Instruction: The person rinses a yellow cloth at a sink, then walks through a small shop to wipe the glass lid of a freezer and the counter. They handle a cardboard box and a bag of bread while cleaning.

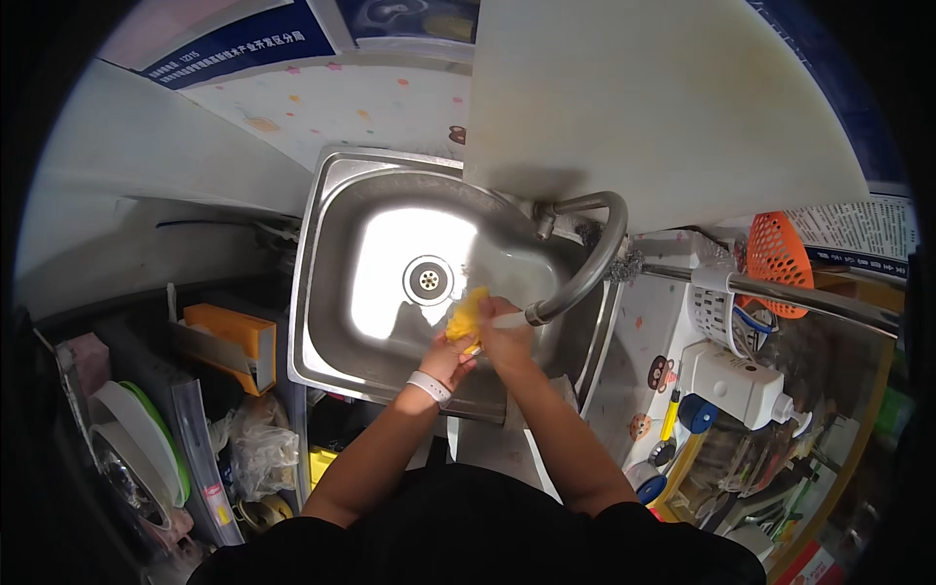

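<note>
A crumpled yellow cloth [466, 319] is squeezed between my two hands over the front part of a stainless-steel sink [329, 322]. My left hand [444, 358], with a pale watch strap on its wrist, grips the cloth from below and the left. From the right, my right hand [506, 338] closes around it, hiding part of it. The curved metal faucet [585, 281] ends just beside my right hand, and a whitish stream of water [510, 320] runs from its mouth onto that hand. The round drain strainer [428, 280] lies beyond the cloth, in bright light.
At the right, a metal rail [812, 296] carries a white basket [711, 311] and an orange perforated strainer [779, 263]. A white pump bottle [735, 384] is below them. To the left are an orange box [234, 344] and a plastic bag [265, 446]. A pale panel [643, 95] rises behind the faucet.
</note>
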Motion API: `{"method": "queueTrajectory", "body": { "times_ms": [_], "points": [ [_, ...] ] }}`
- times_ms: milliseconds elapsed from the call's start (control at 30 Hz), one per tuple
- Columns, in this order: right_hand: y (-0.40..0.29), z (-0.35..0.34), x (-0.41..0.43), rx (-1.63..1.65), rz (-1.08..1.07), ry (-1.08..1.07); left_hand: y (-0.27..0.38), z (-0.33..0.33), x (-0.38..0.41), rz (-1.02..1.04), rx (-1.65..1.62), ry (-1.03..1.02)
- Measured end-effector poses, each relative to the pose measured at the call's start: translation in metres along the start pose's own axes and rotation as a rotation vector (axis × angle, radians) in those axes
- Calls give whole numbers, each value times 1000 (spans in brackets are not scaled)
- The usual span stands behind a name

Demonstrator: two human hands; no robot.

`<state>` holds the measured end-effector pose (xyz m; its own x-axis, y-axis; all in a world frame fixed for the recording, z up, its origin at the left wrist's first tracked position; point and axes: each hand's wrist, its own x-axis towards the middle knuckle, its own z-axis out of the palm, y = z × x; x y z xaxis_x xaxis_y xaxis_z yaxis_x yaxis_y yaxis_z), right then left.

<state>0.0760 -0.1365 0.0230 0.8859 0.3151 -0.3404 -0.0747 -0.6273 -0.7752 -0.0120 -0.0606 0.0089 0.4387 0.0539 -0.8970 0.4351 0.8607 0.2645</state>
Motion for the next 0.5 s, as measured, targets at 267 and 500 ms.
{"method": "queueTrajectory", "body": {
  "times_ms": [267, 500],
  "points": [
    [-24, -16, -7, -247, -61, 30, 8, -6, 10, 153, -10, 35],
    [-24, -26, -19, -300, -171, 121, 24, 4, -6, -42, -113, 42]
  ]
}}
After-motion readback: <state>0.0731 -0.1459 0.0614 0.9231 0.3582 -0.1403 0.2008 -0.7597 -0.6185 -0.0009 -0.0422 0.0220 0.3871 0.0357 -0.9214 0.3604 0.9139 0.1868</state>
